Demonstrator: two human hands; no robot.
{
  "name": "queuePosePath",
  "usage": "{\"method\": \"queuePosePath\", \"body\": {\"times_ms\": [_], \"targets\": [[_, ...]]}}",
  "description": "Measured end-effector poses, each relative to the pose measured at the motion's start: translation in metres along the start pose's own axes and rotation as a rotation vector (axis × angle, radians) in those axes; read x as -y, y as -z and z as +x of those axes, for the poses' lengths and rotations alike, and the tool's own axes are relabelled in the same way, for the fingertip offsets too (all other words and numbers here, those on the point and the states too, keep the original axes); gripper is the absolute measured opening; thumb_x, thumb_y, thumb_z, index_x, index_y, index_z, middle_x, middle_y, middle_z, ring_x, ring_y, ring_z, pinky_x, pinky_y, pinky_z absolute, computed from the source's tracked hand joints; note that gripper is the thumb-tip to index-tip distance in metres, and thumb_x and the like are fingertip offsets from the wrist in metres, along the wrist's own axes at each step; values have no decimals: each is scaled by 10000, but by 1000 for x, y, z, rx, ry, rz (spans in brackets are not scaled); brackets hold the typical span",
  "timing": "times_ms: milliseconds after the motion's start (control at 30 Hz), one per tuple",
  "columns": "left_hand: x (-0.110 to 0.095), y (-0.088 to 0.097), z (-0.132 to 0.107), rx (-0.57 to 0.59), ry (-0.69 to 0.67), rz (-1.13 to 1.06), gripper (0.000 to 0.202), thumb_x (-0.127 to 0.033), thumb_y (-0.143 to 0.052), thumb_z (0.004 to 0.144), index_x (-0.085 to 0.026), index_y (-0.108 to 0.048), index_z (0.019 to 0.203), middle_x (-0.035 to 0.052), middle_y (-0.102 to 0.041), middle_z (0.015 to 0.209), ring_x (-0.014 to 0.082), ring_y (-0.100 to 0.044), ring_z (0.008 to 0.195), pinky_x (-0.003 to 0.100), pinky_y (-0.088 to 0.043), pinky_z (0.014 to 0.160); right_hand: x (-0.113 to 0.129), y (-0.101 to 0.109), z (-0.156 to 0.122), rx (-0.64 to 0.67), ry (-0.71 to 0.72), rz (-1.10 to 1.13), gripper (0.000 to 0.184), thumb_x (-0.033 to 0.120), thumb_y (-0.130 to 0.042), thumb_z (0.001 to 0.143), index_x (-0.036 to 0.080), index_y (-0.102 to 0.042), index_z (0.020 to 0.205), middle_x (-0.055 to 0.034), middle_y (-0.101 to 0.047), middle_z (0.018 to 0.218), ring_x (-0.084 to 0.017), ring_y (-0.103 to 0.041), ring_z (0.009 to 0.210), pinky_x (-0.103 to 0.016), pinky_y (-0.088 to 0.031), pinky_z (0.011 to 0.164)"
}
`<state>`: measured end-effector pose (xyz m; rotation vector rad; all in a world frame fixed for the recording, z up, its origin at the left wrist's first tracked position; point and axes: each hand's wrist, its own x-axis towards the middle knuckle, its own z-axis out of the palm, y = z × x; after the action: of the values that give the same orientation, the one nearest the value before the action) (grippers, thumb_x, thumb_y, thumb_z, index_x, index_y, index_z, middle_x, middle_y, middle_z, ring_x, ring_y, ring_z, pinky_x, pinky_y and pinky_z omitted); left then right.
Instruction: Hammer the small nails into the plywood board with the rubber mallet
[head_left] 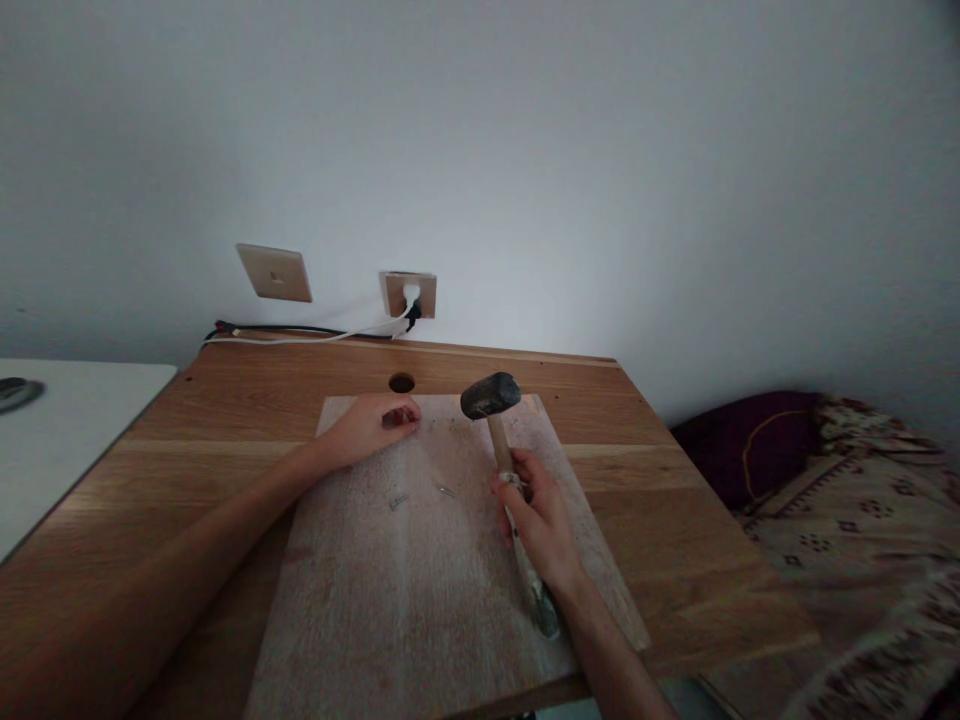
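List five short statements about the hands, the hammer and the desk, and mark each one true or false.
1. The right hand grips the hammer by its wooden handle. True.
2. The left hand rests at the near edge of the board. False: it rests near the far edge, just left of the hammer's black head.
3. The board lies on a wooden desk. True.
4. Nothing is plugged into the wall socket. False: a white plug and a black plug sit in it.
5. A round hole is cut in the desk beyond the board. True.
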<state>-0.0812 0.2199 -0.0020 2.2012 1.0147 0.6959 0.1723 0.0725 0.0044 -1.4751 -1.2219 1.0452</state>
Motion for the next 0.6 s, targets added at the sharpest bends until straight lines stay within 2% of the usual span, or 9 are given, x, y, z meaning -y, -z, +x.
{"method": "queuePosePath", "body": {"times_ms": [200, 333, 500, 600], "targets": [[4, -3, 1, -10, -57, 22, 115, -270, -628, 874, -207, -724, 885, 25, -722, 884, 172, -652, 801, 305, -514, 789, 1, -2, -1, 35, 13, -18, 300, 351, -597, 918, 197, -577, 1175, 40, -618, 764, -99, -482, 404, -234, -395, 357], [7, -3, 1, -5, -11, -17, 105, -289, -652, 861, -209, -696, 912, 15, -729, 868, 174, -661, 770, 298, -516, 747, 2, -4, -2, 114, -5, -76, 285, 326, -583, 945, 196, -599, 1198, 41, -620, 737, -103, -499, 408, -233, -396, 372], [5, -4, 0, 4, 32, -64, 279, -294, -644, 859, -213, -644, 1126, 34, -778, 978, 194, -709, 809, 309, -535, 759, 18, -14, -3, 205, 31, -193, 292, 293, -581, 953, 208, -603, 1231, 29, -648, 761, -112, -538, 466, -232, -413, 439], [3, -4, 0, -6, 64, -10, 330, -323, -683, 839, -205, -643, 1145, 32, -760, 921, 207, -699, 775, 307, -519, 719, 29, -21, -3, 224, 76, -252, 291, 273, -583, 935, 209, -601, 1218, -10, -700, 869, -122, -569, 536, -240, -414, 477]]}}
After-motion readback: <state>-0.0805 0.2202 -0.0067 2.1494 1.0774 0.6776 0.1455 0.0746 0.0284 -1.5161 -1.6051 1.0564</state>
